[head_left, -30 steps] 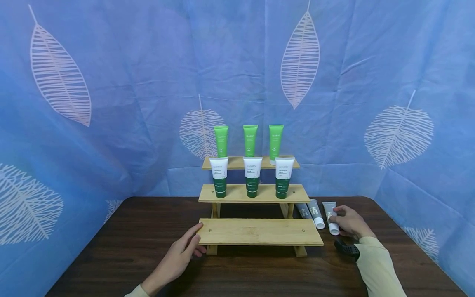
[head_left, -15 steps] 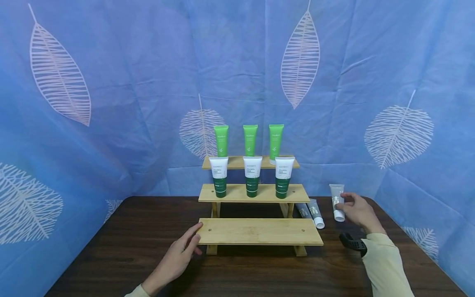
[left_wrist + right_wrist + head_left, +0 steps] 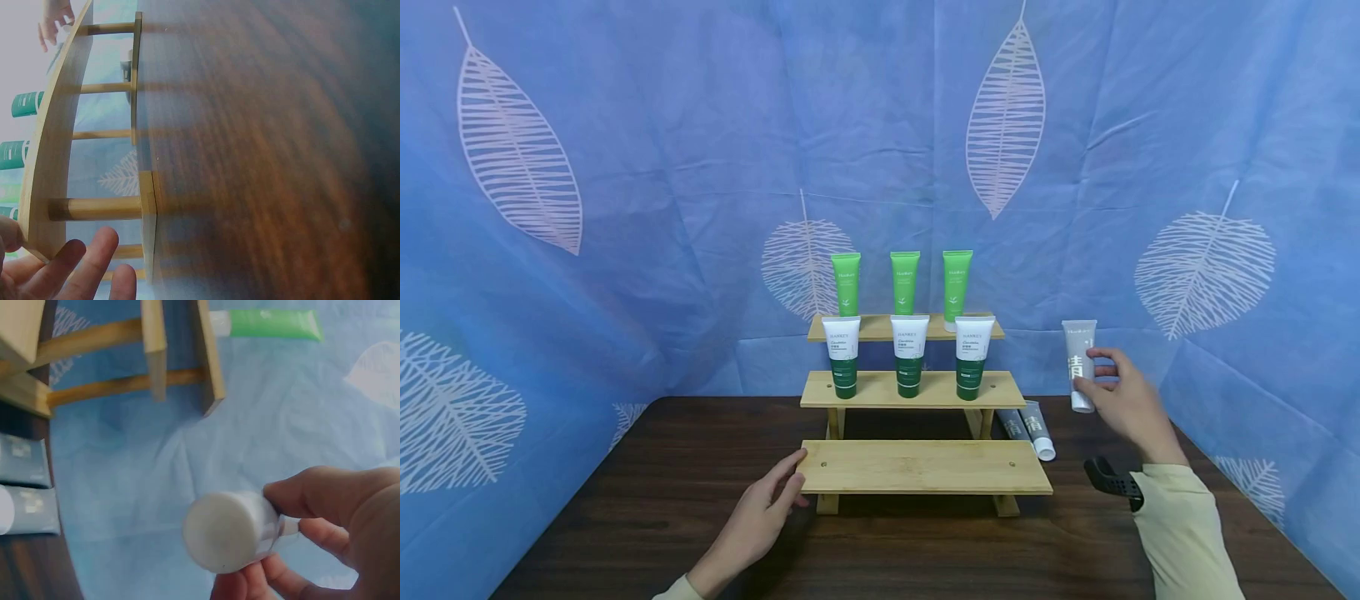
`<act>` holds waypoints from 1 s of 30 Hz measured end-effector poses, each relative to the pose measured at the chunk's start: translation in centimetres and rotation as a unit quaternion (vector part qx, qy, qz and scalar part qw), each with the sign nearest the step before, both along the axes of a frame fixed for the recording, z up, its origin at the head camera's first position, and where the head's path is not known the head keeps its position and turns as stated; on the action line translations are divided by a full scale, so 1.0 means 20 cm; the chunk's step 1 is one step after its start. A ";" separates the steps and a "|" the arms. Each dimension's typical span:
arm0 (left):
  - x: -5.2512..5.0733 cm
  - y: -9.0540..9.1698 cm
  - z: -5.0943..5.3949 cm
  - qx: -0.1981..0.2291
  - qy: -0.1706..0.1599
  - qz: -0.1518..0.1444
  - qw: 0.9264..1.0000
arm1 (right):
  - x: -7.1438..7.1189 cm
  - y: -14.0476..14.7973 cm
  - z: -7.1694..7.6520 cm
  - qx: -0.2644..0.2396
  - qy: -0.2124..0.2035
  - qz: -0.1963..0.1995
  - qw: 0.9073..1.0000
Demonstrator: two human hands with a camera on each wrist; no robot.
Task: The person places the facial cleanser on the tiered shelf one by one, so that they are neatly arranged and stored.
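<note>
A three-tier wooden display stand (image 3: 925, 468) stands on the table. My left hand (image 3: 752, 521) holds the left end of its lowest shelf, with some fingers below the board in the left wrist view. My right hand (image 3: 1131, 408) pinches a grey squeeze tube (image 3: 1080, 354) with a white cap in the air, right of the stand. The tube is nearly upright, cap down; the right wrist view shows its white cap (image 3: 222, 534) end-on. Two more grey tubes (image 3: 1036, 429) lie on the table beside the stand, partly hidden by it.
White-and-green tubes (image 3: 910, 354) stand on the middle shelf, and light green tubes (image 3: 906, 283) on the top shelf. Blue cloth (image 3: 880, 167) with leaf prints hangs behind the dark wooden table (image 3: 647, 500).
My right hand has lifted the grey tube off the table and raised it, turning it more upright. My left hand stays at the lowest shelf.
</note>
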State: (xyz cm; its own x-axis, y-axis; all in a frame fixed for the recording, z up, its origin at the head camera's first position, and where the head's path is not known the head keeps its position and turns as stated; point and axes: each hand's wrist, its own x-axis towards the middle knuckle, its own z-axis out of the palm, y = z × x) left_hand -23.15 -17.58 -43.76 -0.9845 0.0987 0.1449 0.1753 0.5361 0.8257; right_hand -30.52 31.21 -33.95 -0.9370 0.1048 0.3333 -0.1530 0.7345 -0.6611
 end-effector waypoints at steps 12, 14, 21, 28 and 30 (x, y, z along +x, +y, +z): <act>0.00 0.00 0.00 0.008 -0.005 -0.004 1.000 | 0.10 -0.10 0.14 -0.020 0.093 0.005 0.995; 0.00 0.00 0.00 0.008 -0.005 -0.004 1.000 | 0.12 -0.12 0.16 -0.020 0.108 0.002 0.994; 0.01 -0.01 0.01 0.012 -0.003 -0.006 1.000 | 0.18 -0.20 0.22 -0.032 0.140 -0.001 0.990; 0.00 0.00 0.00 0.008 -0.003 -0.008 1.000 | 0.20 -0.33 0.24 -0.051 0.184 0.029 0.981; 0.00 0.00 0.00 0.008 -0.001 -0.009 1.000 | 0.20 -0.37 0.24 -0.055 0.190 0.042 0.979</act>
State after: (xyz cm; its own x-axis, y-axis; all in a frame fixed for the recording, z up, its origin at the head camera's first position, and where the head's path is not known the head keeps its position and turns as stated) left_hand -23.15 -17.68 -43.75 -0.9829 0.1138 0.1450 0.1833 0.5190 0.8349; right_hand -26.43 23.87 -29.15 -0.7549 0.0872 0.6500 -0.4594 0.6370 -0.6190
